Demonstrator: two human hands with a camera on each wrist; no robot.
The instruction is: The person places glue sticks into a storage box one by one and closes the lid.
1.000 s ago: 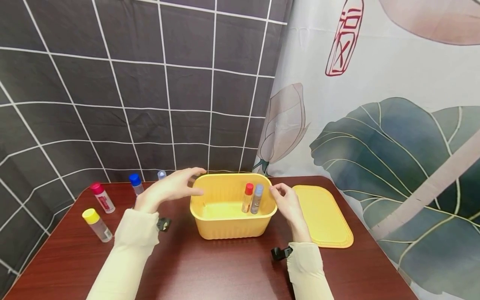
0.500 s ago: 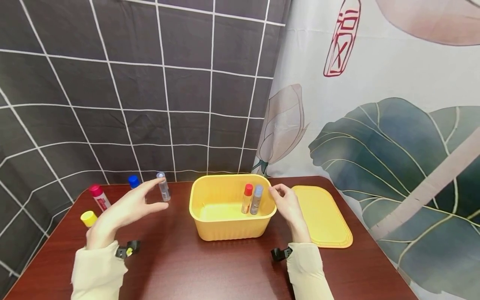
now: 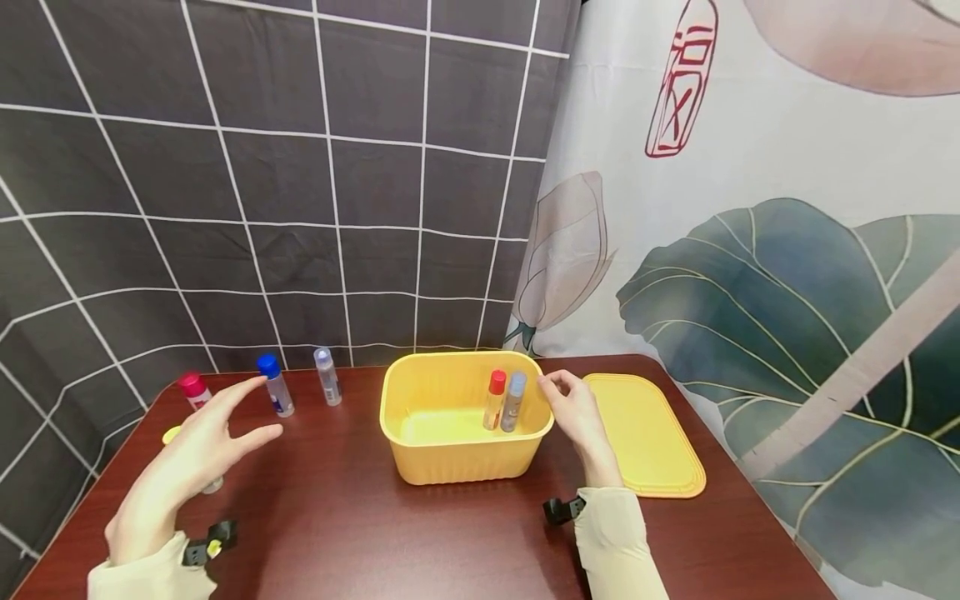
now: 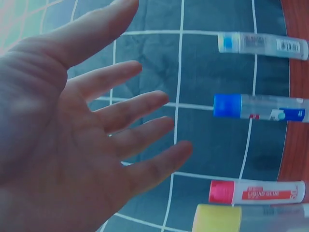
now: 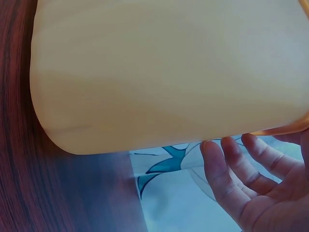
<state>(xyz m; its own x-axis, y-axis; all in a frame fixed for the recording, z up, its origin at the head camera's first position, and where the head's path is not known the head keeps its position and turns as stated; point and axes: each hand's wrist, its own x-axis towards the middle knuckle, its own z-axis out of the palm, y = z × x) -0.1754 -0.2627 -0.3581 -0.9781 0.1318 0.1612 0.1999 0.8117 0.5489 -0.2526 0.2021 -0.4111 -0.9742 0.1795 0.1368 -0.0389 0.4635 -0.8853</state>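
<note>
My left hand [image 3: 187, 467] is held over the left side of the table with thumb and fingers spread apart, holding nothing. Around it stand a yellow-capped bottle [image 4: 217, 218], mostly hidden behind the hand in the head view, a pink-capped liquid glue bottle [image 4: 256, 192], a blue-capped bottle [image 3: 277, 392] and a clear bottle with a pale cap [image 3: 328, 382]. My right hand [image 3: 576, 417] grips the right rim of a yellow plastic bin [image 3: 465, 462]. Inside the bin, a red-capped bottle [image 3: 494, 404] and a pale-blue-capped bottle [image 3: 513, 403] stand side by side.
A flat yellow lid [image 3: 645, 437] lies on the dark red table [image 3: 420, 533], right of the bin. Behind the table hang a grey gridded cloth [image 3: 375, 192] and a white cloth with a leaf print [image 3: 795, 333].
My left hand has moved left and down, away from the bin and toward the bottles on the left. The right hand stays at the bin's rim.
</note>
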